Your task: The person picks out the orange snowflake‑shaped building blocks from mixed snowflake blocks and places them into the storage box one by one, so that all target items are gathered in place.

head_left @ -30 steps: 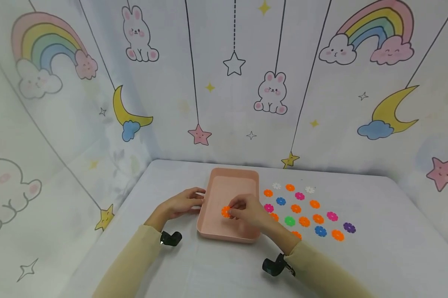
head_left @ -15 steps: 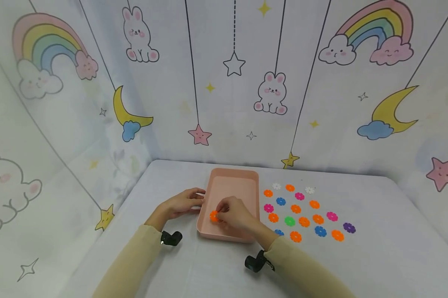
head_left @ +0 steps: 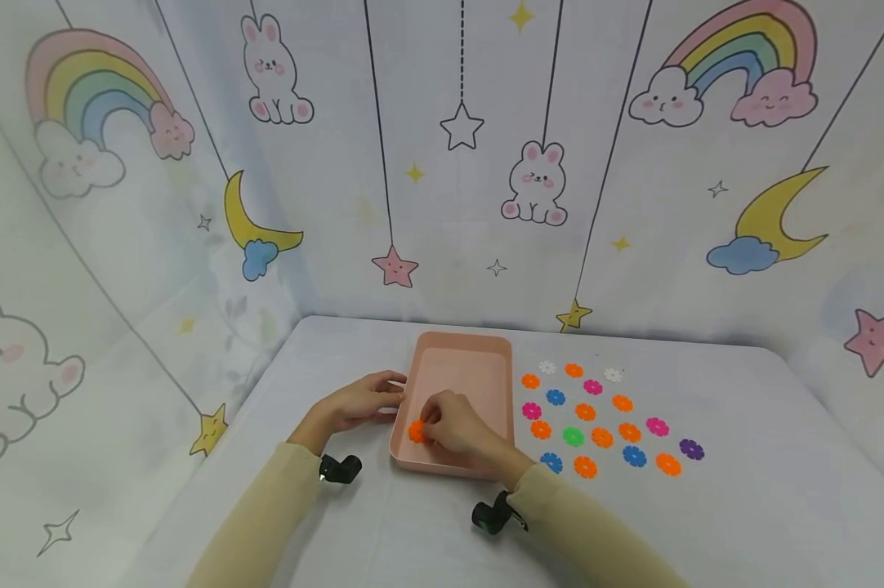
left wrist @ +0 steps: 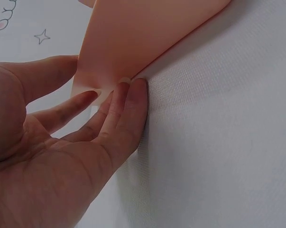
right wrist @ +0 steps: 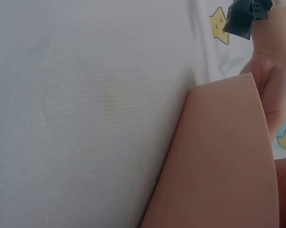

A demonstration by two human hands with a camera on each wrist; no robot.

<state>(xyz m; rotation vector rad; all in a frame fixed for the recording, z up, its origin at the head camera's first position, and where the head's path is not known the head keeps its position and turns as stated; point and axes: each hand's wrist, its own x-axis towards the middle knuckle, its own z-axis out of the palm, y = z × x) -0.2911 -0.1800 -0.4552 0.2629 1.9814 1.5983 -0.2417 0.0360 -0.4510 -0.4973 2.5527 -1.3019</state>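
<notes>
Here on my head view, the right hand point(head_left: 453, 420) is over the near left part of the pink tray point(head_left: 467, 371), thumb and fingers narrowed in a pinch on an orange disc point(head_left: 416, 431); I can't tell whether that disc touches the tray floor. At the tray's left wall, the left hand point(head_left: 364, 398) has its fingers loosely spread, and my left wrist view shows fingertips against the pink side. Out right on the white worktop point(head_left: 383, 531), I count 19 discs lying apart: 9 orange, 3 blue, 3 magenta, 2 white at the far side, 1 green disc point(head_left: 573, 436) and, farthest right, 1 purple disc point(head_left: 692, 449). My right wrist view gives mostly cloth and tray wall.
</notes>
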